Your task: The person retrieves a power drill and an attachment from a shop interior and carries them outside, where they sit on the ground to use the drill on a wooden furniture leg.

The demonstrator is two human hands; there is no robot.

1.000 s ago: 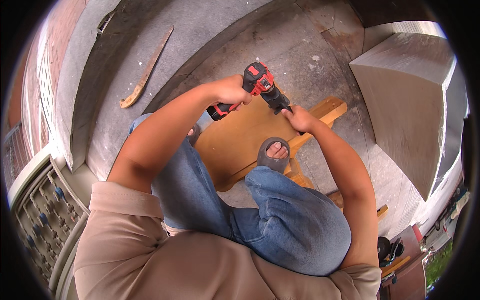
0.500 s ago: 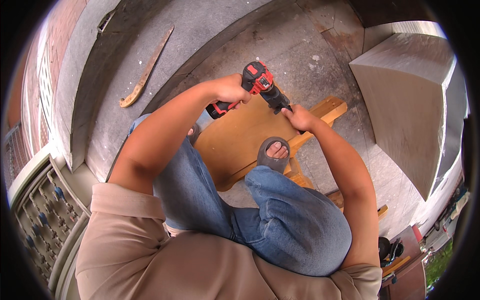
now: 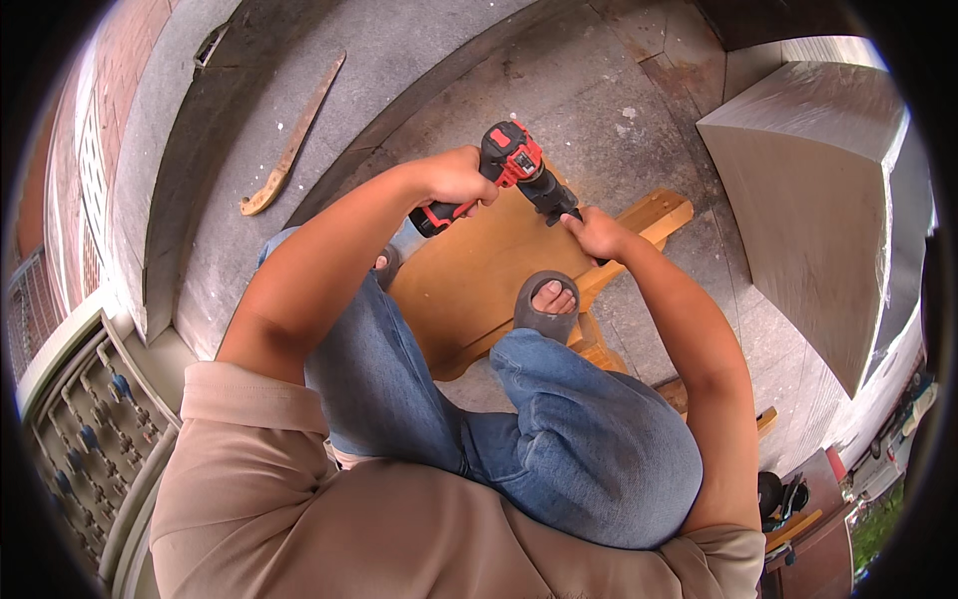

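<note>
A red and black cordless drill (image 3: 514,158) is held over a yellow-brown wooden board (image 3: 464,275), its head pointing down toward the wood. My left hand (image 3: 462,178) wraps round the drill's main grip, above the battery end. My right hand (image 3: 597,236) is closed on a black side handle near the drill's front. The bit and the spot where it meets the wood are hidden from me. My sandaled right foot (image 3: 548,302) rests on the wooden piece beside a thick wooden rail (image 3: 654,218).
A long saw-like blade with a pale wooden handle (image 3: 264,195) lies on the curved grey ledge (image 3: 374,70) at left. A large grey box-shaped block (image 3: 808,190) stands at right. Near my left elbow is a metal lattice railing (image 3: 110,419).
Both hands keep their hold on the drill. Its body has shifted very slightly to the left; the board and foot look nearly unmoved.
</note>
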